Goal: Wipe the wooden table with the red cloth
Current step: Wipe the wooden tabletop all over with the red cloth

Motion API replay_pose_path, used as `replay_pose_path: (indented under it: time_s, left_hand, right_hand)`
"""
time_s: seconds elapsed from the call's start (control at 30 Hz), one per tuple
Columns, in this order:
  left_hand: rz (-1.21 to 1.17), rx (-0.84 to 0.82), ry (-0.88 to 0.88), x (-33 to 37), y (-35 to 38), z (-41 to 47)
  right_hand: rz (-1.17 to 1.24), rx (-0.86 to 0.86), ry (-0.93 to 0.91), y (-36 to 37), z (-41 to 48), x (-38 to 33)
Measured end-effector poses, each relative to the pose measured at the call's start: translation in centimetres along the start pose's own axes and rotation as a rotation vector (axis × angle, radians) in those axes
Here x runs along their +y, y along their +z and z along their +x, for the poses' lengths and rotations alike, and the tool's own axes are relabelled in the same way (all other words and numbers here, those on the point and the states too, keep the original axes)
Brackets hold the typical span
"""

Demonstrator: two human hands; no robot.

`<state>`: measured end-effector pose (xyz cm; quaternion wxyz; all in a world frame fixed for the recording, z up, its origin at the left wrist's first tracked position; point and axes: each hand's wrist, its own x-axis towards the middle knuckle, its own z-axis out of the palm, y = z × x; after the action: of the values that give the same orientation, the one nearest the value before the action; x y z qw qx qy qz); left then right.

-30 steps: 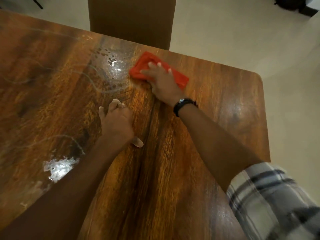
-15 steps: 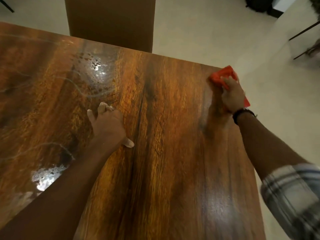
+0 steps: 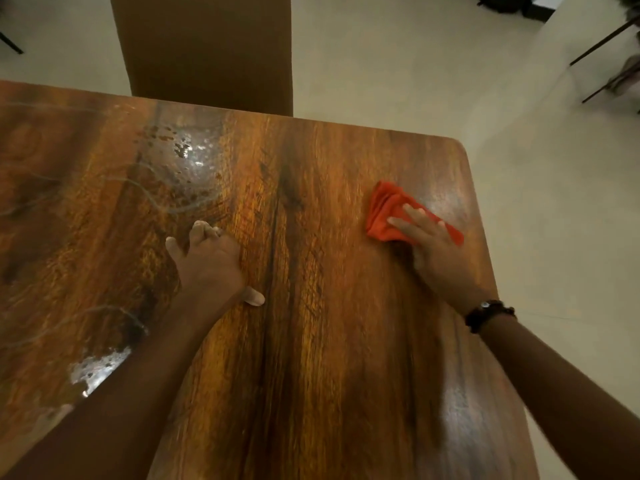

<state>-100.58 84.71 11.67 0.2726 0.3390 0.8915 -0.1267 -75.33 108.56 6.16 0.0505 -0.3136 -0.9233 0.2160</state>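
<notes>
The glossy wooden table point(image 3: 311, 341) fills most of the view. A crumpled red cloth point(image 3: 384, 211) lies near the table's right edge, with my right hand point(image 3: 433, 247) pressed flat on top of it, fingers spread; a dark watch sits on that wrist. My left hand point(image 3: 207, 265) rests on the tabletop near the middle, fingers loosely curled, holding nothing. Wet streaks and droplets point(image 3: 187, 157) shine at the far left part of the table, and another wet patch point(image 3: 97, 368) shows beside my left forearm.
A brown chair back point(image 3: 204, 50) stands against the table's far edge. The table's rounded far right corner point(image 3: 457, 143) borders pale floor point(image 3: 554, 237). Dark thin furniture legs point(image 3: 602, 46) show at the top right.
My right hand swept the red cloth from the far middle out to the right edge, then back a little inward and toward me. My left hand stayed put.
</notes>
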Motion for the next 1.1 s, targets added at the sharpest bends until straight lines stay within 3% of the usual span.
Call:
replay_pose_path:
  time_s: [0.13,0.23,0.37,0.5,0.67,0.83,0.97,1.1]
  left_hand:
    - [-0.082,-0.002,-0.009,0.1,0.1,-0.1]
    - [-0.078,-0.009,-0.007,0.3,-0.1,-0.5]
    - [-0.079,0.006,0.015,0.0,0.2,-0.8]
    - [-0.046,0.008,0.005,-0.2,0.7,-1.2]
    - [-0.063,0.028,0.023,-0.9,1.5,-0.9]
    - [-0.166,0.176,0.069,-1.4,3.3,-2.0]
    - [-0.204,0.418,0.131,-1.5,7.2,-6.2]
    - [-0.336,0.558,0.184,-1.9,12.2,-12.2]
  right_hand:
    - [0.033,0.118,0.288,-2.6,6.1,5.5]
    - [0.087,0.166,0.38,-1.9,11.7,3.1]
    - [0.092,0.063,0.16,2.3,8.9,-5.9]
    - [0.104,-0.066,-0.107,6.0,-3.4,-12.5]
    - [0.001,-0.157,-0.302,6.5,-19.2,-10.5]
    - [0.071,-0.094,-0.005,2.0,-21.5,-3.8]
    - [0.209,0.045,0.249,1.7,-16.4,-4.5]
    - [0.181,0.045,0.224,4.9,-13.1,-9.8]
